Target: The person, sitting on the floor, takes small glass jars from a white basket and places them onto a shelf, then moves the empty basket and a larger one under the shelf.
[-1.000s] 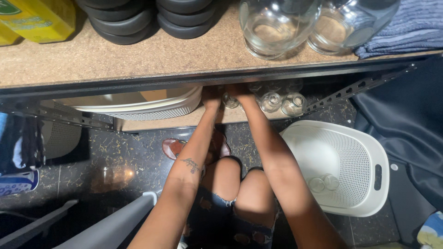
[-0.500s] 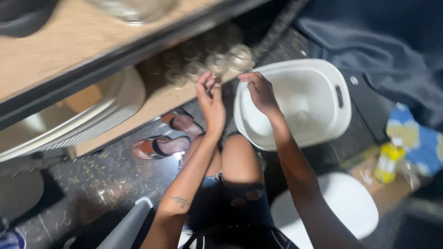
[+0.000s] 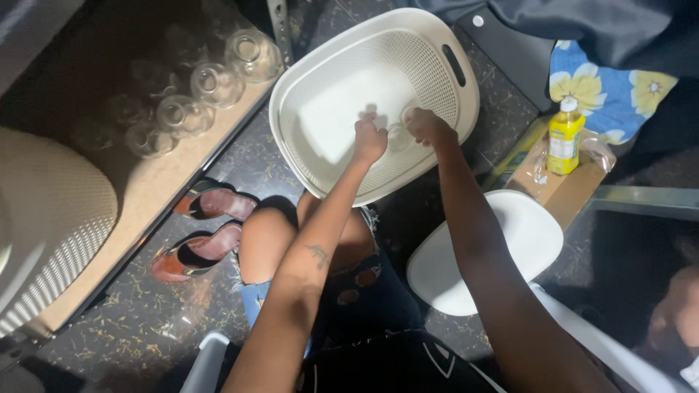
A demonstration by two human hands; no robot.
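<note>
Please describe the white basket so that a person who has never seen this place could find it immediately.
Start at the low wooden shelf with clear glasses, then look right, on the dark speckled floor. The white basket stands there, both hands inside it. Unlike the smooth white lid nearby, it has perforated walls and a slot handle.

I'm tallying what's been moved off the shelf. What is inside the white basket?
Inside the white basket, both hands reach in: the left hand is closed, the right hand sits by a small clear glass. Anything beneath the hands is covered.
</note>
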